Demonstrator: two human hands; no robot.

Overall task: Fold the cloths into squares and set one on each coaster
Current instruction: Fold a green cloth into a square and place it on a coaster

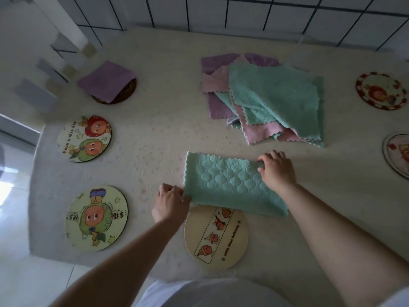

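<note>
A green quilted cloth [223, 180], folded into a long band, lies on the table in front of me, its near edge overlapping a cream round coaster [218, 242]. My left hand [169, 201] pinches the cloth's near-left corner. My right hand [276, 168] grips its right end, fingers curled over the far edge. A pile of unfolded green, pink and purple cloths [265, 96] lies further back. At the far left, a folded purple cloth [106, 80] rests on a dark coaster [124, 96].
Two cartoon coasters [85, 138] [96, 219] lie bare along the table's left side, two more [380, 90] [398, 154] at the right edge. A cream padded cover [155, 129] spreads over the table. A tiled wall stands behind; the floor drops off at left.
</note>
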